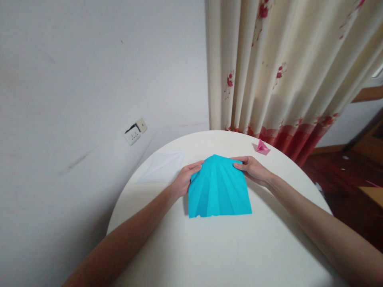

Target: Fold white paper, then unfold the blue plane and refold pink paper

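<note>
A sheet of bright blue paper (220, 191) with fan-like creases is held between both hands over the round white table. The creases spread from its top point down to the lower edge, which looks slightly ragged at the left. My left hand (186, 178) is closed on the paper's upper left side, thumb on top. On the upper right side, my right hand (253, 169) pinches the paper with the thumb in front and fingers behind, partly hidden by the sheet.
White creased paper (163, 166) lies at the table's left. A small pink folded paper piece (262, 147) sits near the back right edge of the table (227, 251). Behind are a wall with a socket (133, 136) and a flowered curtain (269, 79).
</note>
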A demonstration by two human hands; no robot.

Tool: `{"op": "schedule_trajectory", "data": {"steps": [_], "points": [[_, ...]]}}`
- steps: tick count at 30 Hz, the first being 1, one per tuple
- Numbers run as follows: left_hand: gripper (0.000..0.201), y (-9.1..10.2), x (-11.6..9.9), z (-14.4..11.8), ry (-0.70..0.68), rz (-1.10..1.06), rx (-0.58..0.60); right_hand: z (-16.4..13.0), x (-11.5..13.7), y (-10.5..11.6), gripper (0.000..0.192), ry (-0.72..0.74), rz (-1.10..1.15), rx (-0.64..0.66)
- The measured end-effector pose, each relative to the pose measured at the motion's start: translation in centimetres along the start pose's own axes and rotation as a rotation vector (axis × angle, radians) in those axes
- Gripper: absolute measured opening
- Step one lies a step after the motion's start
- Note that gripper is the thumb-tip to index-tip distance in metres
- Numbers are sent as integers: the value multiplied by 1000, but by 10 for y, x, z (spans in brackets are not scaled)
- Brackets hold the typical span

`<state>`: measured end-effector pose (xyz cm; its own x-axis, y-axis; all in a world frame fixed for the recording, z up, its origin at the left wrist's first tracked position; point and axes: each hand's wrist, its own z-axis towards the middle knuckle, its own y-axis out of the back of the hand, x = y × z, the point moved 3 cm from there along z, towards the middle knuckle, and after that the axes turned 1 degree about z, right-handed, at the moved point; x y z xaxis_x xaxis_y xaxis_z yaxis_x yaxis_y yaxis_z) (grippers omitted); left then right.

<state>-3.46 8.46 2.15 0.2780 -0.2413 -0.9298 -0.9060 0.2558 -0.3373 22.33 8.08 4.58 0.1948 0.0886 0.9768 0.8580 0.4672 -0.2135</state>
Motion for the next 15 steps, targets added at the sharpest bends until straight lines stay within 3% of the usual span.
{"op": "schedule_trajectory", "data": {"steps": [5, 9, 15], "points": [[46, 1, 1, 0, -20, 76, -11, 5, -11, 4, 48, -36, -17, -82], [57, 5, 4, -1, -11, 166, -109, 8, -18, 13, 53, 18, -115, -197], [59, 9, -15, -2, -275, 430, -163, 10, -19, 8, 60, 138, -182, -214]]}}
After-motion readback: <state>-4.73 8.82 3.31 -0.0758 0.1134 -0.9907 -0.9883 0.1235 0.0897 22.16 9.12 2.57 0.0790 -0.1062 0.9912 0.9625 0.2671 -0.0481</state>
